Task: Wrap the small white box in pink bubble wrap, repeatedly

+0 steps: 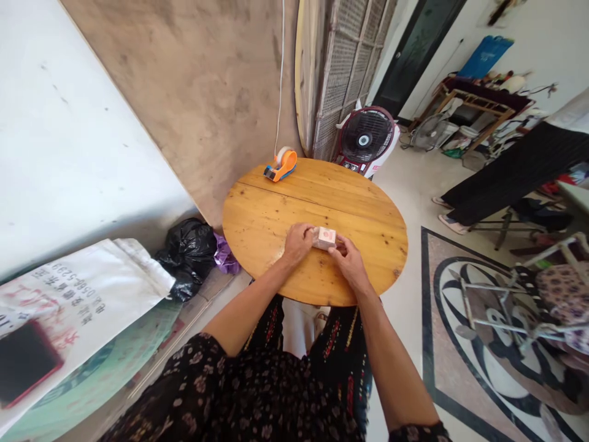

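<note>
A small white box [327, 236] with a reddish round mark on its top is held just over or on the round wooden table [257, 227]; I cannot tell whether it touches the wood. Its left end looks clear or shiny, like plastic wrap. My left hand [298, 242] is closed at that left end, thumb and fingers pressed to it. From the right side, my right hand [348, 259] pinches the box between thumb and fingers. Towards the table's far edge stands an orange tape dispenser [287, 162] with a roll of tape.
A fan [364, 140] stands behind the table. To the left are a black plastic bag [188, 248], a white sack [105, 288] and a phone [27, 362]. A person in black trousers [497, 172] stands at right, near a metal-framed chair [510, 294].
</note>
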Action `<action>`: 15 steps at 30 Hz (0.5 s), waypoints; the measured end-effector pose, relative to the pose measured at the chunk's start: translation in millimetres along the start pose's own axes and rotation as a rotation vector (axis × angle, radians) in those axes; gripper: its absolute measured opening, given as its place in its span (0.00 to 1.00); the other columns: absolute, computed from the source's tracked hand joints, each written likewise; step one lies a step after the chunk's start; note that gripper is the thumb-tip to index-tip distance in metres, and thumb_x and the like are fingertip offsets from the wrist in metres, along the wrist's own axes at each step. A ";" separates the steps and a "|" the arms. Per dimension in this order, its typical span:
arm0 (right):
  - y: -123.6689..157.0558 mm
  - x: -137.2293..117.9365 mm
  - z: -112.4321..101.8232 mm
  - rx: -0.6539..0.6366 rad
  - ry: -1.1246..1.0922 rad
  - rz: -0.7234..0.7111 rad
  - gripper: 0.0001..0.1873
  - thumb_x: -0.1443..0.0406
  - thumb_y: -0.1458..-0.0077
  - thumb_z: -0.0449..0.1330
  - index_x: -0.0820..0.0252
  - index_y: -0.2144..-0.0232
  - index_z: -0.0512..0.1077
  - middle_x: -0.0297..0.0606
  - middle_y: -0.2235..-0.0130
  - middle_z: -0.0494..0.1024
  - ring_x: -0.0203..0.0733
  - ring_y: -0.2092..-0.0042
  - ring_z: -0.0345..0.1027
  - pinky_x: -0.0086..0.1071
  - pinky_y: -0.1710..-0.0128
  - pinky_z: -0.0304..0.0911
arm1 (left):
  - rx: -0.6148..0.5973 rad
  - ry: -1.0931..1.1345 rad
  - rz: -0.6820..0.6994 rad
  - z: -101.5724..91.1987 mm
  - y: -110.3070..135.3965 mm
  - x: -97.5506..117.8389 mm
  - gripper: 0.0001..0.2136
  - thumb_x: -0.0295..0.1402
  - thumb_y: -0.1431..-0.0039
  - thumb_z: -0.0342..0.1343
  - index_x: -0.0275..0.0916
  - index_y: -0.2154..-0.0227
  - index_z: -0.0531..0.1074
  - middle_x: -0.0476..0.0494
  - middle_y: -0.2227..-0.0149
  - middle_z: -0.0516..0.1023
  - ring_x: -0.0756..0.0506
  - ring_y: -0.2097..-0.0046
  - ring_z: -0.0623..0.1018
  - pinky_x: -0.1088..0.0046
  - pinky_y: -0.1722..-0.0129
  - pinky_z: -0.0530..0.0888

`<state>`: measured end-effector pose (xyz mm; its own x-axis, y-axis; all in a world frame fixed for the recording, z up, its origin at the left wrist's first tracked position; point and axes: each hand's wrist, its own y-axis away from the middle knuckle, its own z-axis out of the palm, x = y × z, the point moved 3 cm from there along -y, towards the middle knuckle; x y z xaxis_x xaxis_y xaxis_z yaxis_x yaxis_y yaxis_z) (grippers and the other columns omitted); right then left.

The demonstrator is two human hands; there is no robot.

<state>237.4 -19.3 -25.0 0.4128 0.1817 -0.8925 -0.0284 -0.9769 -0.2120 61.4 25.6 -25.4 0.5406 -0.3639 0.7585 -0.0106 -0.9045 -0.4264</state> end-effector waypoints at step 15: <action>8.0 2.8 6.3 0.188 0.148 -0.087 0.12 0.61 0.49 0.56 0.60 0.66 0.76 0.42 0.63 0.79 0.45 0.60 0.71 0.40 0.53 0.65 | -0.196 -0.024 0.039 -1.9 2.4 1.3 0.14 0.26 0.47 0.50 0.40 0.62 0.79 0.44 0.62 0.81 0.44 0.57 0.76 0.66 0.52 0.70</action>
<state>232.6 -25.9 -31.7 0.5492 0.2325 -0.8027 -0.1498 -0.9176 -0.3682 60.5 22.6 -24.5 0.5563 -0.3966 0.7302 -0.1948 -0.9165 -0.3494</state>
